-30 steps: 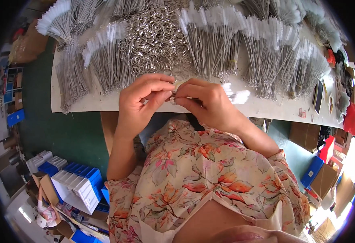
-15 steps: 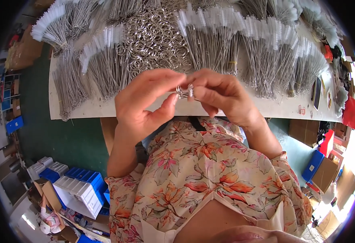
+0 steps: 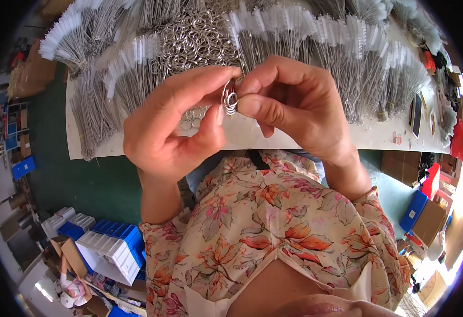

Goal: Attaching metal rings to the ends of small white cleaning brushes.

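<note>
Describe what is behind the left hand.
Past the left hand show wire-stemmed brushes and piled metal rings, with more rings through its thumb gap; whatever lies directly behind it is covered.

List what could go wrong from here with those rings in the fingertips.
1. The metal rings sit at the fingertips of the left hand, with the right hand close against them, so one might slip out.
2. A dropped ring could be hard to pick out of the loose heap of rings, or might roll off the table to the floor.
3. A stray knuckle could disarrange the brushes bunched just beyond.
</note>
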`<state>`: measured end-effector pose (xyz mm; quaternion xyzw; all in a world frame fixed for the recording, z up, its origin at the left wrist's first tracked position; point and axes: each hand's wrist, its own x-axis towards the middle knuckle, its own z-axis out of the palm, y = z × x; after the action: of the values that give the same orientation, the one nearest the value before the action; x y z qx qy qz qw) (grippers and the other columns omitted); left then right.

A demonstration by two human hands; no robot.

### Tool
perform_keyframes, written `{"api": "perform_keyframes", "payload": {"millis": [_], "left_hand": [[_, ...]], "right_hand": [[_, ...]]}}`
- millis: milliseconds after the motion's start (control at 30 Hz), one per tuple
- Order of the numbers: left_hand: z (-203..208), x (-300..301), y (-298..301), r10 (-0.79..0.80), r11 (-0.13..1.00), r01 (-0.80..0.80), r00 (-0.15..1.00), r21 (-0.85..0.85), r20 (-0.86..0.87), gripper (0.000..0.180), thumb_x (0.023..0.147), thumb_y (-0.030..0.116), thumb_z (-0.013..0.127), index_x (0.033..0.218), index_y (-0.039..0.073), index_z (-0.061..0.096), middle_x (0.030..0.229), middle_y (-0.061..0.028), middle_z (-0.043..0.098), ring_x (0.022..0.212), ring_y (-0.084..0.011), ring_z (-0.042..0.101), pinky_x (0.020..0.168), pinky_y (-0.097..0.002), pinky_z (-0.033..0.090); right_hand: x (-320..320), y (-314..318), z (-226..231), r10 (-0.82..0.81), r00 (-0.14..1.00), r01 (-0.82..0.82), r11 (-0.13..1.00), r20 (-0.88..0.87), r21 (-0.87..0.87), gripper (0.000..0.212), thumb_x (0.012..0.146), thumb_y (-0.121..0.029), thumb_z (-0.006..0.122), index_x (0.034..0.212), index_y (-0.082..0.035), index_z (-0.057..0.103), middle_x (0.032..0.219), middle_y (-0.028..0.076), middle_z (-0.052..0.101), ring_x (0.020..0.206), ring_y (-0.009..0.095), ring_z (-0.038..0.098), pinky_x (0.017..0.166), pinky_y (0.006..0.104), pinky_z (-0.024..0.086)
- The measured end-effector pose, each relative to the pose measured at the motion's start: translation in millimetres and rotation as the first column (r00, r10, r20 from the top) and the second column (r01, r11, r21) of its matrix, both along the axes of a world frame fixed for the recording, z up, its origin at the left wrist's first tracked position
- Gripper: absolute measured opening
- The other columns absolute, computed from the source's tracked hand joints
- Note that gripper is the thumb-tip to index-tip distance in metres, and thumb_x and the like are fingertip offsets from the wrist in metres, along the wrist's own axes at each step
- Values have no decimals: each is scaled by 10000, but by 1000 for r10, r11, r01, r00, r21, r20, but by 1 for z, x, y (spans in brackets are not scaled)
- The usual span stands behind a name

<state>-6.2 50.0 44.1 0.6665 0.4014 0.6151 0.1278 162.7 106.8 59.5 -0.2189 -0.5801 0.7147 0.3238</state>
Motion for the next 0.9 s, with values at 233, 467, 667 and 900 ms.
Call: {"api": "perform_keyframes", "payload": {"millis": [233,467,667,900], "left_hand": [[14,-8,3,-114,964,107,993,-245,-15,285,767,-93,533,1051,-95,566,970,-177,617,834,-198,631,723,-268,528],[11,-10,7,-149,920,203,972,-335,179,315,754,-114,557,1066,-76,577,974,-130,614,814,-145,619,721,-230,522],[13,-7,9,-135,941,162,985,-297,110,325,727,-137,572,1046,-79,588,973,-137,613,814,-134,616,712,-226,527],[12,-5,11,-124,956,131,991,-264,42,303,729,-119,578,1026,-68,606,983,-147,617,801,-143,624,688,-232,537]], "right_hand": [[2,3,-4,-29,999,26,998,44,61,98,849,-91,613,894,-10,583,765,-8,585,614,25,517,496,182,416],[-3,6,-3,-37,999,36,996,-7,-86,129,889,-120,557,937,-2,546,755,13,579,562,38,503,487,183,415],[-2,8,-3,-44,998,45,999,43,-17,148,886,-132,565,927,10,558,734,10,567,559,42,503,488,185,419],[1,13,-5,13,999,-11,998,38,-54,155,871,-139,586,892,14,571,722,8,568,567,52,509,513,198,431]]}}
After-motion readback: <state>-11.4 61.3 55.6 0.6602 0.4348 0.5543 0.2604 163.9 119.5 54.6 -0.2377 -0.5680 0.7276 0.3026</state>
